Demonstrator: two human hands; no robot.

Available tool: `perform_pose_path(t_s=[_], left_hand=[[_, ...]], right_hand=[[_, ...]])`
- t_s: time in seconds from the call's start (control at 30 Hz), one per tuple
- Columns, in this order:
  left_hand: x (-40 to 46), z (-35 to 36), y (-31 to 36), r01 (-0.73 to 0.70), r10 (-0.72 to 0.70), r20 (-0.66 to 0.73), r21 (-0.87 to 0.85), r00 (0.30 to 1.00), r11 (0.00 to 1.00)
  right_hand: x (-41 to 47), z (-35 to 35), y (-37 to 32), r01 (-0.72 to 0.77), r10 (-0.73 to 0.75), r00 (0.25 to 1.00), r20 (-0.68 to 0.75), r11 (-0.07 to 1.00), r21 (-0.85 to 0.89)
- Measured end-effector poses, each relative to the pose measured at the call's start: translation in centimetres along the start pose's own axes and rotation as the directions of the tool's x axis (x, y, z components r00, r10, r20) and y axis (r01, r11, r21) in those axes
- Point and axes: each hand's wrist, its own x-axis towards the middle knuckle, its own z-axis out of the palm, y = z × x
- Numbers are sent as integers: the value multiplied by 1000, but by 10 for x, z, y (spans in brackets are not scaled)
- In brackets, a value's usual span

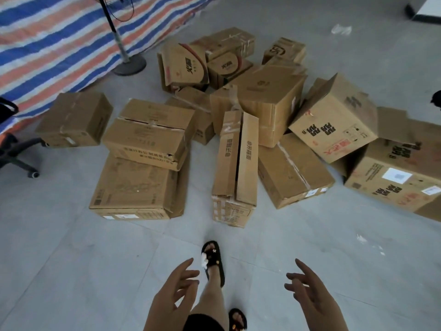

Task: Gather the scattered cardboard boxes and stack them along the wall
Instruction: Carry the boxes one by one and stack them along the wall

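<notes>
Now, hands: your left hand and right hand hang spread, each grip empty, ready to lift.
Boxes: cardboard boxes lie jumbled on the floor just beyond your sandal.

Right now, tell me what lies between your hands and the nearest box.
Head view: bare grey floor and one sandalled foot separate both hands from the long narrow box.

I can't see all of the far-right box or the office chair, both cut by the edges, and box print blurs unreadably.
</notes>
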Motion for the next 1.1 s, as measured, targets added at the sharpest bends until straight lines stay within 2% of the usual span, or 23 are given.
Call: perform_pose_path(t_s=[0.23, 0.4, 0.53, 0.63, 0.73, 0.8, 0.87, 0.93, 1.03, 1.1], left_hand=[[137, 13, 31, 55, -60, 89, 63, 994, 997], [236, 26, 38, 92, -132, 200, 194, 971, 977], [322, 55, 14, 207, -249, 146, 252, 957, 945], [383, 89, -27, 354, -364, 29, 172, 931, 919], [426, 130, -83, 504, -497, -109, 43, 861, 863], [446, 154, -123, 570, -563, -150, 1, 813, 822], [460, 170, -156, 582, -582, -116, -44, 805, 812], [468, 176, -182, 540, -548, -83, -95, 833, 836], [474, 168, -203, 490, -503, -57, -153, 862, 858], [478, 161, -211, 530, -550, -5, -262, 835, 807]], right_hand=[[118, 14, -38, -59, 58, 996, -63, 998, -3], [203, 32, -47, -139, 137, 990, -39, 990, -37], [281, 56, -33, -209, 209, 978, 2, 975, -76], [344, 85, 0, -246, 248, 969, 7, 963, -111], [402, 123, 53, -317, 317, 948, -20, 947, -50], [430, 149, 89, -370, 371, 928, 45, 929, -14], [446, 169, 121, -400, 396, 905, 158, 917, -6], [456, 180, 146, -427, 406, 881, 243, 904, 35], [462, 188, 169, -464, 417, 865, 280, 877, 127], [463, 193, 173, -449, 391, 873, 291, 878, 164]])
